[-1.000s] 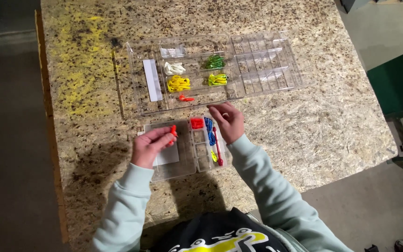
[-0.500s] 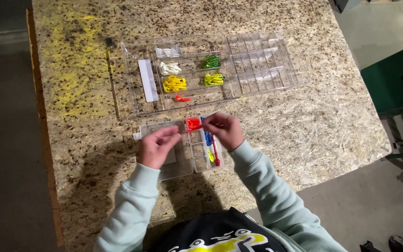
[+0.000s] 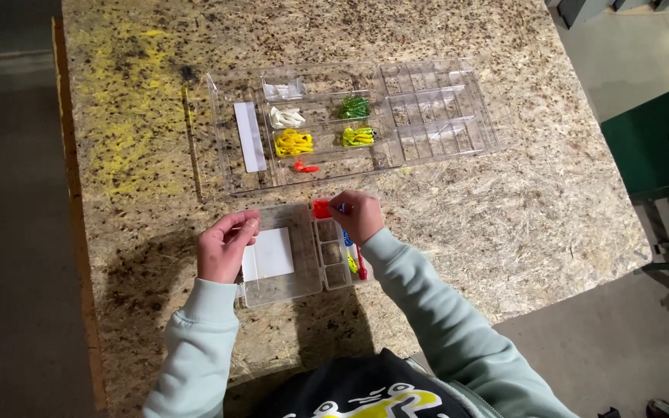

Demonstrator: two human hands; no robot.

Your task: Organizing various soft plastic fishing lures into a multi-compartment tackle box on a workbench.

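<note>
A small clear box (image 3: 297, 280) with a white card (image 3: 270, 254) lies on the chipboard table (image 3: 505, 217) in front of me. My left hand (image 3: 224, 246) grips the box's left edge with curled fingers. My right hand (image 3: 359, 217) pinches a red soft piece (image 3: 320, 208) at the box's top right compartment. Under that hand the narrow compartments hold blue, yellow and red pieces (image 3: 355, 262). Beyond lies a large open clear organizer (image 3: 435, 116) with white (image 3: 286, 117), yellow (image 3: 293, 142), green (image 3: 354, 107), yellow-green (image 3: 358, 136) and orange-red (image 3: 304, 166) pieces in separate compartments.
A white strip (image 3: 250, 136) lies in the organizer's left section. Yellow paint smears (image 3: 129, 116) mark the table's left part. The table's left edge (image 3: 67, 193) drops to dark floor. A green cabinet (image 3: 660, 139) stands to the right, past the table's corner.
My left hand no longer shows the orange-red piece it pinched and has settled on the small box's left edge. My right hand has moved to the red piece in the top compartment.
</note>
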